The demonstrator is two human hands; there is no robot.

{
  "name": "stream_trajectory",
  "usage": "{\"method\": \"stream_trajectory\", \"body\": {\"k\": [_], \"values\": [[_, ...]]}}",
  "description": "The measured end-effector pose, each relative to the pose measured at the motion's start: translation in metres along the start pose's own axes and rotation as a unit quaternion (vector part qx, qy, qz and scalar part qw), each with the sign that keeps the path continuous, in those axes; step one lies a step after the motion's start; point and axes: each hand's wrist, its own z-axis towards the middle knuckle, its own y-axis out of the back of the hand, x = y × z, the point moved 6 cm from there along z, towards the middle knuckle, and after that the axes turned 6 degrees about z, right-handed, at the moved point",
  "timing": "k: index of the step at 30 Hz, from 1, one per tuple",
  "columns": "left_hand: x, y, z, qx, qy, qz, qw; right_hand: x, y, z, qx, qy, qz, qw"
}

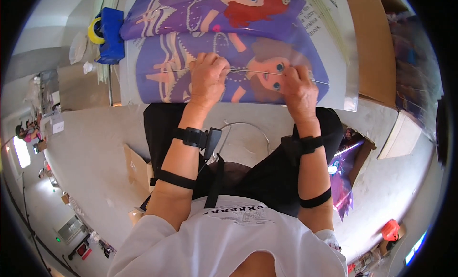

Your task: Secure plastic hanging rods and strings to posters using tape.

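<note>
A printed purple kite sheet (257,52) with a cartoon figure lies flat in front of me, its near edge above my knees. A second kite sheet (205,14) of the same print overlaps its far side. Across the nearer sheet runs a thin rod (257,71), pale and roughly level from left to right. My left hand (209,79) is closed on it left of the middle, fingertips pinched. Farther right, over the printed head, my right hand (301,90) pinches the same rod. The fingers hide the gripped spots.
A blue tape dispenser (112,36) with a yellow roll stands at the table's left. Thin pale rods (329,19) lie at the far right, beside a cardboard box (372,47). Below right, a carton (363,157) holds shiny purple sheets. Another open carton (137,167) stands left of my legs.
</note>
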Motion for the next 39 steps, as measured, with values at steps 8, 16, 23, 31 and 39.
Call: {"method": "stream_trajectory", "body": {"k": [8, 16, 23, 31, 39], "values": [[0.003, 0.004, 0.001, 0.018, 0.005, 0.006, 1.000, 0.029, -0.021, 0.012, 0.006, 0.046, 0.023, 0.999], [0.000, 0.001, 0.003, 0.038, 0.009, 0.005, 0.999, 0.034, -0.031, 0.015, -0.023, 0.060, 0.074, 0.995], [0.003, 0.006, 0.002, 0.026, 0.008, 0.006, 1.000, 0.039, -0.036, 0.021, -0.023, 0.050, 0.068, 0.996], [0.003, -0.004, 0.003, 0.012, -0.008, 0.008, 1.000, 0.041, -0.027, 0.022, -0.015, 0.040, 0.069, 0.997], [0.007, 0.005, 0.000, 0.011, 0.023, 0.006, 1.000, 0.051, -0.037, 0.024, 0.001, 0.027, 0.071, 0.997]]}}
